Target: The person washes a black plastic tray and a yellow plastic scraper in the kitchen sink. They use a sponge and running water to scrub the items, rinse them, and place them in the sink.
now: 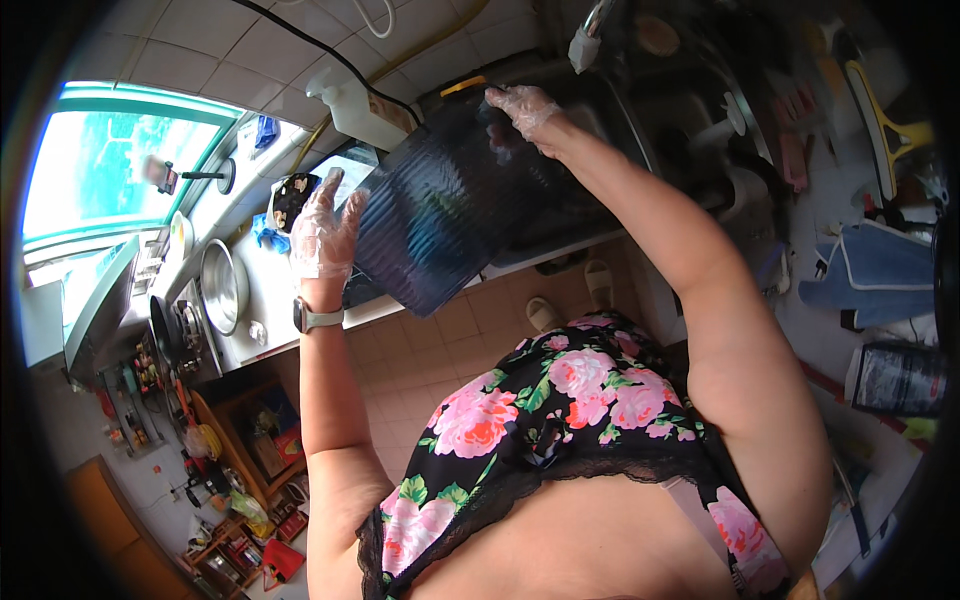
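Panel [430, 220], dark and ribbed, is slanting over the sink [628, 100] area and reaching past its front edge. Right hand [527, 110], gloved, is gripping its top edge, fingers closed. Left hand [323, 235], gloved, is standing open at its left side, fingers spread; contact: cannot tell. Apparently positioning the panel; next move is probably calling for a steady two-handed hold. Basin [225, 285] is showing bare metal inside. Bottle [355, 110] is standing beyond; contents hidden.
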Tool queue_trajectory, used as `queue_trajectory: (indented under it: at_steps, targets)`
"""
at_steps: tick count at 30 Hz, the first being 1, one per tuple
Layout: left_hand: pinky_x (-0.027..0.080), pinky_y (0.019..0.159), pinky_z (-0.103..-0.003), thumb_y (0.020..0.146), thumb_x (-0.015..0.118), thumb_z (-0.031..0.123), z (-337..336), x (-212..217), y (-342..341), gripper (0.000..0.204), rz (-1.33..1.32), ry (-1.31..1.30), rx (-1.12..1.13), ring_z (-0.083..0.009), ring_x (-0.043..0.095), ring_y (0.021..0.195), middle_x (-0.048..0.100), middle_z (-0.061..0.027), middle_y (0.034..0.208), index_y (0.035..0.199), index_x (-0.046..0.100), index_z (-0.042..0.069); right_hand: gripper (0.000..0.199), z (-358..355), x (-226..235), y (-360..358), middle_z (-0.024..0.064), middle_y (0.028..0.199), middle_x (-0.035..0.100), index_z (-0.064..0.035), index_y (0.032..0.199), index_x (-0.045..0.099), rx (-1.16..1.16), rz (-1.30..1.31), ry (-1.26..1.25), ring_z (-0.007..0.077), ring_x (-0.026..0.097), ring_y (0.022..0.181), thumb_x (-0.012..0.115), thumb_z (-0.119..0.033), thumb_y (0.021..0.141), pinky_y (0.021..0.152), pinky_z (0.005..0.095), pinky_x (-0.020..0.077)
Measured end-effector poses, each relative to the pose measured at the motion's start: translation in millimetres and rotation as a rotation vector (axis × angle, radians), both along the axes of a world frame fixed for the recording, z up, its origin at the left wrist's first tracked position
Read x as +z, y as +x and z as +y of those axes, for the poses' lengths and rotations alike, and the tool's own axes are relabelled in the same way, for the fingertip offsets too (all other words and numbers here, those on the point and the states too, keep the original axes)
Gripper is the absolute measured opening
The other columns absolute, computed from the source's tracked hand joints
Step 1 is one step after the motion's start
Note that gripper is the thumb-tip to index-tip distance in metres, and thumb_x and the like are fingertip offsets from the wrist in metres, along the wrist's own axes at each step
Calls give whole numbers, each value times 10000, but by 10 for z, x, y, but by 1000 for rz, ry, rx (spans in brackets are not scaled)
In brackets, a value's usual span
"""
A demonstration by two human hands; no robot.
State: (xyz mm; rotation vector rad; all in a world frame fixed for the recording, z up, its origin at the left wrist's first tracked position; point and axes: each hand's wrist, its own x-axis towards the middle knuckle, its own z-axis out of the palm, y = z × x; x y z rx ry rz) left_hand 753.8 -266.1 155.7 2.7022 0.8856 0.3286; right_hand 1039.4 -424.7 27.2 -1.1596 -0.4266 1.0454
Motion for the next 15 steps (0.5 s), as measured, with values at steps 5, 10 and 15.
queue_trajectory:
  at_steps: [5, 10, 15]
  targets:
    - [425, 1058, -429, 930, 636, 450, -38, -44, 64, 638, 4, 157, -40, -381, 532, 1273, 551, -214, 1391, 1401, 521, 36, 362, 298, -192, 345, 64, 818, 553, -13, 1065, 627, -37, 111, -170, 194, 664, 617, 658, -357, 957, 493, 333, 553]
    - [363, 1118, -431, 910, 689, 403, -37, -188, 325, 700, -113, 102, -55, -363, 476, 1340, 504, -198, 1443, 1454, 437, 43, 460, 360, -451, 625, 124, 1077, 584, -43, 1279, 566, -86, 199, -249, 238, 694, 702, 652, -361, 958, 550, 375, 616]
    - [431, 1065, -453, 911, 667, 472, 212, -319, 552, 703, -151, 43, -48, -415, 497, 1300, 493, -226, 1432, 1443, 444, 69, 606, 407, -511, 635, 167, 1333, 548, -70, 1395, 507, -116, 19, -446, 291, 592, 1111, 590, -483, 960, 876, 509, 510]
